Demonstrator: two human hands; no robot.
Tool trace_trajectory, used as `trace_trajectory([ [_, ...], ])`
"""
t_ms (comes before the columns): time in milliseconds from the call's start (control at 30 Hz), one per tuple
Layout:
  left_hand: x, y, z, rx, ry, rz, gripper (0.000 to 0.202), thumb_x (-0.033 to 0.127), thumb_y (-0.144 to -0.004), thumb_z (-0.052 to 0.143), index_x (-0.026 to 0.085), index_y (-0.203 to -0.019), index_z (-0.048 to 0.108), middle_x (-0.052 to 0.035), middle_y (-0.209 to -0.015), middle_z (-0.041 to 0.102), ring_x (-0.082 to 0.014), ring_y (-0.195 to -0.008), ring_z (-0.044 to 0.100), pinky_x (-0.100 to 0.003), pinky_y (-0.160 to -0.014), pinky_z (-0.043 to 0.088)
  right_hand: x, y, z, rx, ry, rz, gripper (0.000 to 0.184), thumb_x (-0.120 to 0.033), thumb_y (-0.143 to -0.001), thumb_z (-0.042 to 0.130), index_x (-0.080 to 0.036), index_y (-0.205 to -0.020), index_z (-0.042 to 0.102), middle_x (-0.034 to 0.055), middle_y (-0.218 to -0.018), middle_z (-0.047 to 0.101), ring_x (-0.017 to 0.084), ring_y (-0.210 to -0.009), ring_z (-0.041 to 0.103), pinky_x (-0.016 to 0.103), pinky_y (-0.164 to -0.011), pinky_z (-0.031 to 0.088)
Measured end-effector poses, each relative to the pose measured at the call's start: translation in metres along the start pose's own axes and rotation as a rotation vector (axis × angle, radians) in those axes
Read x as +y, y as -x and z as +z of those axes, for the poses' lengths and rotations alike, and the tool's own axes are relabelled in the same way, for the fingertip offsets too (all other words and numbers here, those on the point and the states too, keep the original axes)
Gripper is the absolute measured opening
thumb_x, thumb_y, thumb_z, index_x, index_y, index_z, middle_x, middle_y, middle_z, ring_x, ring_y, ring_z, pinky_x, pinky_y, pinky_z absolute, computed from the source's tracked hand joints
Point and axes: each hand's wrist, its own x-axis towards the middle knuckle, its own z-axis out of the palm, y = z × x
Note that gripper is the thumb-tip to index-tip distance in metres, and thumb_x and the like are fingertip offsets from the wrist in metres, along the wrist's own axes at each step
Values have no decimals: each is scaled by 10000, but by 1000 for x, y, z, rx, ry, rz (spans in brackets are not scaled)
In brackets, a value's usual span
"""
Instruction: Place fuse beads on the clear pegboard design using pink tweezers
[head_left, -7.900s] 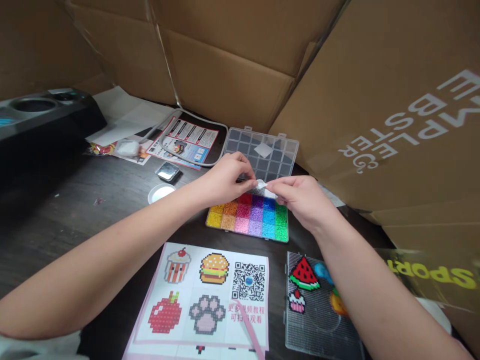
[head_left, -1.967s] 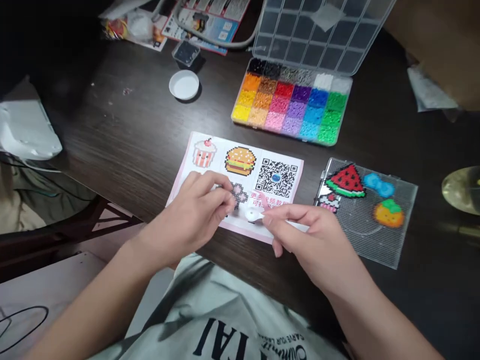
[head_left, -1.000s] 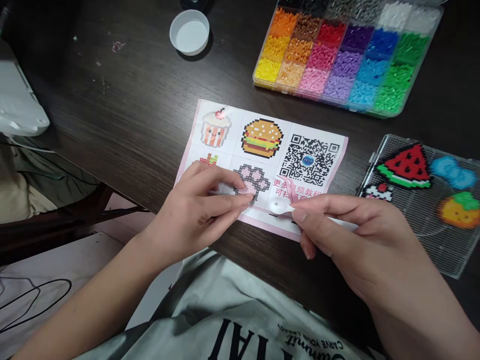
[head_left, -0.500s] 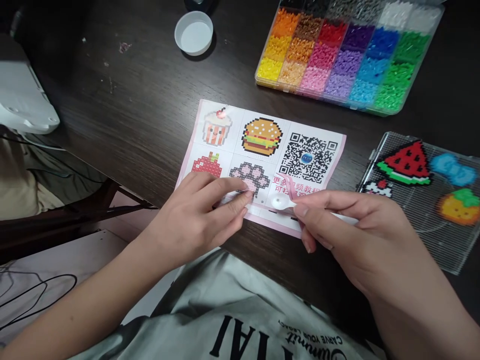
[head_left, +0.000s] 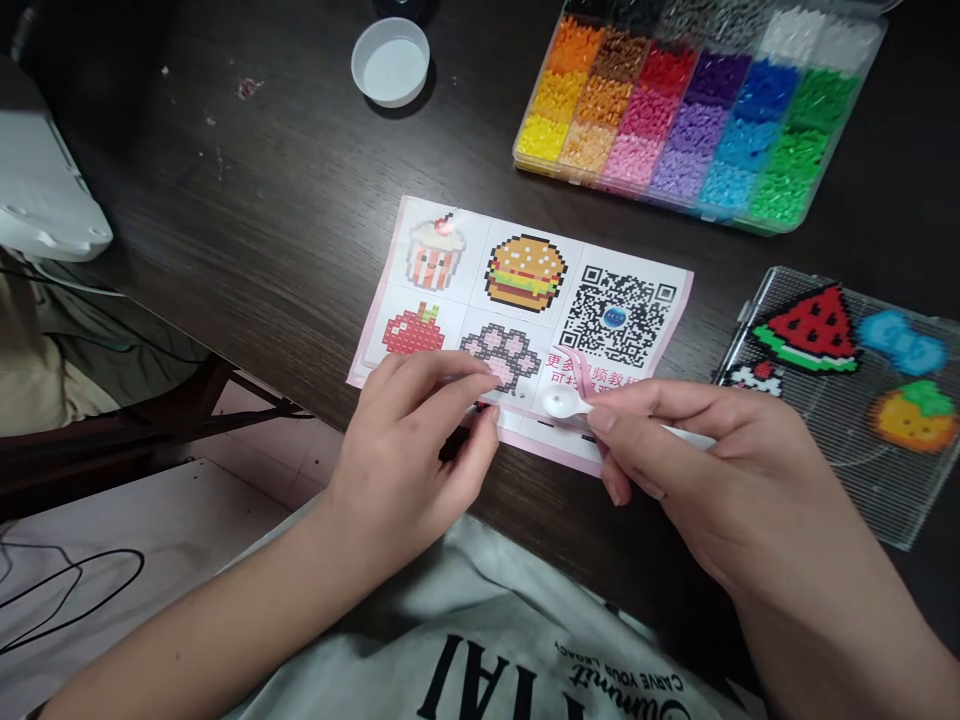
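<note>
A pattern sheet (head_left: 547, 230) with a pink border lies on the dark table, printed with a cupcake, a burger, an apple, a paw and a QR code. My left hand (head_left: 424, 430) is over its lower edge, by the paw picture, thumb and forefinger apart with nothing visible between them. My right hand (head_left: 705, 450) grips a small white spoon (head_left: 562, 402), its bowl above the sheet. Pink tweezers (head_left: 579, 372) are in the same hand, tips up and left. A tiny dark speck rests beside the paw.
A divided box of coloured fuse beads (head_left: 675, 130) stands at the back right. On the right, a clear pegboard (head_left: 817, 410) carries bead figures, including a watermelon (head_left: 814, 325) and an orange one (head_left: 916, 415). A white round lid (head_left: 391, 65) lies at the back; a white device (head_left: 49, 190) sits far left.
My left thumb and forefinger have parted from a pinch, the thumb dropping away from the paw picture. My right hand keeps the spoon and tweezers in nearly the same place.
</note>
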Motion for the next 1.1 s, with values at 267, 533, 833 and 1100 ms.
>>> trace_trajectory([
  [267,17,-5,8,61,-6,-155,92,193,-928,759,232,-1011,766,-44,-1075,731,-199,-949,698,-433,-899,584,0,2,-2,-31,-51,51,484,-574,-908,758,-245,-557,710,22,-661,713,139,-634,586,265,-498,364],
  [533,14,-10,7,-4,82,-228,84,194,-952,712,246,-964,777,-16,-1061,712,-180,-941,678,-426,-886,554,-3,-1,0,-24,-70,102,488,-557,-875,769,-232,-524,670,57,-702,740,167,-706,638,256,-520,410],
  [833,20,-16,-6,-39,267,-266,80,169,-986,656,220,-988,717,-24,-1168,664,-137,-1119,667,-313,-942,533,-1,-1,1,-39,-106,87,369,-529,-895,765,-234,-673,772,2,-560,670,116,-589,571,253,-585,433],
  [1100,28,-16,6,-22,257,-206,95,204,-997,682,273,-1013,745,-22,-1243,641,-185,-1073,645,-439,-962,518,-1,-3,3,-57,-148,112,321,-528,-877,769,-218,-802,810,1,-541,657,110,-540,535,255,-538,382],
])
